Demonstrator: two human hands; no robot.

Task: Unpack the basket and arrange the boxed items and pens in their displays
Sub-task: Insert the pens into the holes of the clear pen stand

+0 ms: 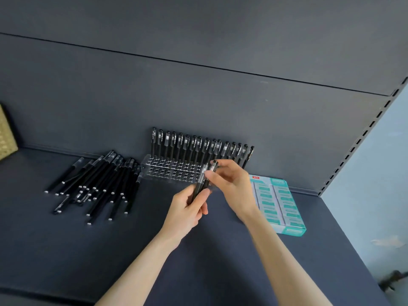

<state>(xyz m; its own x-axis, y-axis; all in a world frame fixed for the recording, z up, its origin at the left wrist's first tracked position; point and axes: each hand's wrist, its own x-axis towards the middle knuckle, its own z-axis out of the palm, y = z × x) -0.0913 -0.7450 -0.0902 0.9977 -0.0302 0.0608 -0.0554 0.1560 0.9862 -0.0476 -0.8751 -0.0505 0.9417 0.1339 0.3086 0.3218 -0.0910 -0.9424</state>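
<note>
Just below the centre of the view, both hands meet over the dark shelf [220,261]. The left hand [187,208] is closed around the lower ends of a small bundle of pens [204,182], perhaps two or three; the exact count is hard to tell. The right hand [229,180] pinches the cap end of one of them between thumb and fingertips, as if drawing it out of the bundle.

At about twelve o'clock from the hands stands the clear pen rack [174,171], its back row filled with upright black pens [198,146] and its front holes empty. Off at nine o'clock lies the loose pile of pens [99,184], flat on the shelf and well apart from the rack. At three o'clock, partly behind the right wrist, sits the display tray of teal boxed items [280,202], which looks fully stocked. The woven basket [6,138] shows only at the far left edge.

The step in hand appears to be the pens: the boxes seem done, the rack only partly filled. Next, the right hand likely needs to free one pen, turn it upright and lower it into an empty hole, without knocking the standing row.
</note>
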